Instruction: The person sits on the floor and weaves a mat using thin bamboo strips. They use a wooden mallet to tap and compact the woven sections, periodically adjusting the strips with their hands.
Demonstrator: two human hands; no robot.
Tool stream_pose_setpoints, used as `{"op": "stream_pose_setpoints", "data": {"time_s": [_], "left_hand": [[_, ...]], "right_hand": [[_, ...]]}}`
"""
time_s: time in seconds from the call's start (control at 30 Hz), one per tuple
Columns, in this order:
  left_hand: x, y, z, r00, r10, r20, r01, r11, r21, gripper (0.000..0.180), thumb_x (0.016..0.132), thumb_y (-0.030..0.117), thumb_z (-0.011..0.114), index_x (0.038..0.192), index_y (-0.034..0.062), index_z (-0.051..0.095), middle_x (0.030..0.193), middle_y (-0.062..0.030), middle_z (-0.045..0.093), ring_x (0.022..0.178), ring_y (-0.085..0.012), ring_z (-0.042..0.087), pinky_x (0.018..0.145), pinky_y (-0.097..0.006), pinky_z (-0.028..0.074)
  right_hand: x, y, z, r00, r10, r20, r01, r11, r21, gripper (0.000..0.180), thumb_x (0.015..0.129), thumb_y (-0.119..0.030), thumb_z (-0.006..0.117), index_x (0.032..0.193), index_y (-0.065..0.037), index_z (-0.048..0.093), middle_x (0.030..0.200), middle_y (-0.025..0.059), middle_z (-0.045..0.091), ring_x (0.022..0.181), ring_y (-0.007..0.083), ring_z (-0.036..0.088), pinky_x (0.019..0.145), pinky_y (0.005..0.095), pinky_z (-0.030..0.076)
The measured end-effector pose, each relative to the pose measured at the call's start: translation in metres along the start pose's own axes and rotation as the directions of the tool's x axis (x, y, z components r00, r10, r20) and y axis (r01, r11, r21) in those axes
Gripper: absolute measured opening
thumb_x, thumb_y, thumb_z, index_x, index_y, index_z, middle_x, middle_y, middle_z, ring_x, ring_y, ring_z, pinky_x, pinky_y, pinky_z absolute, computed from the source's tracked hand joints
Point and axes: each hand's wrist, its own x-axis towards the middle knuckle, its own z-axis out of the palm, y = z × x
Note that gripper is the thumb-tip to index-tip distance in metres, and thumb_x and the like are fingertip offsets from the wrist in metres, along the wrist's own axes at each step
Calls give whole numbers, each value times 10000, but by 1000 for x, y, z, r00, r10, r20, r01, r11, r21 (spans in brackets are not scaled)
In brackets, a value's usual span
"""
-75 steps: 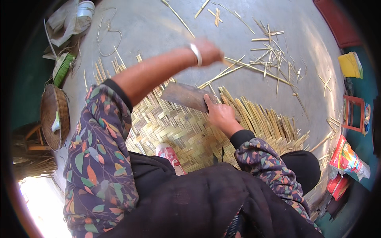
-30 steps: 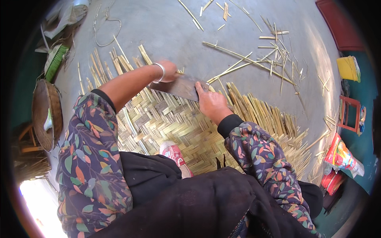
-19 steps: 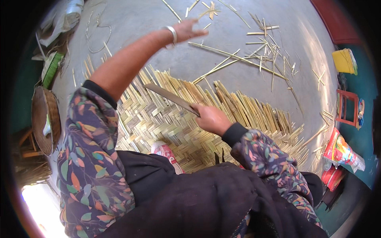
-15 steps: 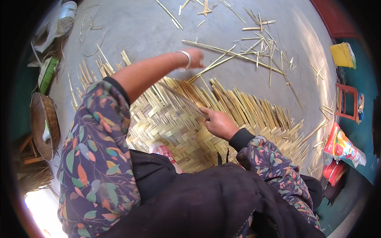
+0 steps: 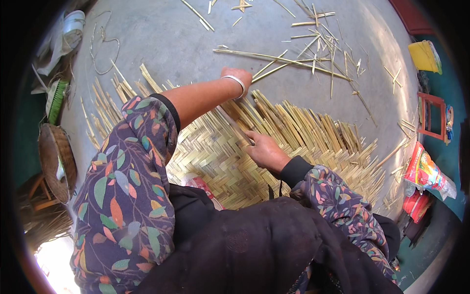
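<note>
item, woven mat (image 5: 208,157): pale split strips, herringbone weave; lying on the floor (image 5: 171,39) across the middle of the frame, its unwoven strip ends (image 5: 293,122) fanned along the upper side.

change noted: left hand (image 5: 238,76), lately stretched out over the floor with fingers spread, now drawn in and curled at the strip ends, upper middle of the frame. knife (image 5: 233,122), broad face showing a second ago, now turned nearly edge-on and slanting up and left. meaning, as judged: both hands attend to one stretch of the edge again, a single trimming pass in progress among several.

grip, left: fingertips hidden behind the hand; cannot tell whether any strip is pinched. strip ends just below it.

grip, right: right hand (image 5: 267,153), centre of the frame, wrapped about the near end of the knife; woven mat directly beneath, strip ends just above and to its right.

also present: loose strips (image 5: 289,61), upper right of the frame, on the floor.
</note>
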Motion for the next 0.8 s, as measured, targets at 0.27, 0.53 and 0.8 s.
{"op": "stream_pose_setpoints", "data": {"time_s": [0.27,0.53,0.8], "left_hand": [[-6,-17,2,999,-4,-53,-8,973,-231,268,747,165,618,978,51,695,1000,-186,678,957,-347,645,827,-408,510],[9,-34,20,999,10,-52,-29,925,-378,264,730,180,641,945,36,692,966,-202,679,899,-366,648,791,-407,504],[-9,-13,21,999,-13,-35,6,980,-199,262,764,179,672,984,42,705,996,-187,685,951,-346,658,812,-408,525]], "right_hand": [[0,-4,8,997,-58,-44,60,997,48,472,795,-128,531,1257,-34,561,980,281,641,935,405,622,846,449,482],[1,-4,19,985,-139,-99,124,982,-145,436,803,-134,526,1226,-34,552,955,268,650,912,413,625,827,483,480],[0,-10,29,983,-141,-116,115,972,-204,447,804,-135,520,1239,-32,532,899,277,654,856,432,635,782,502,492]]}}
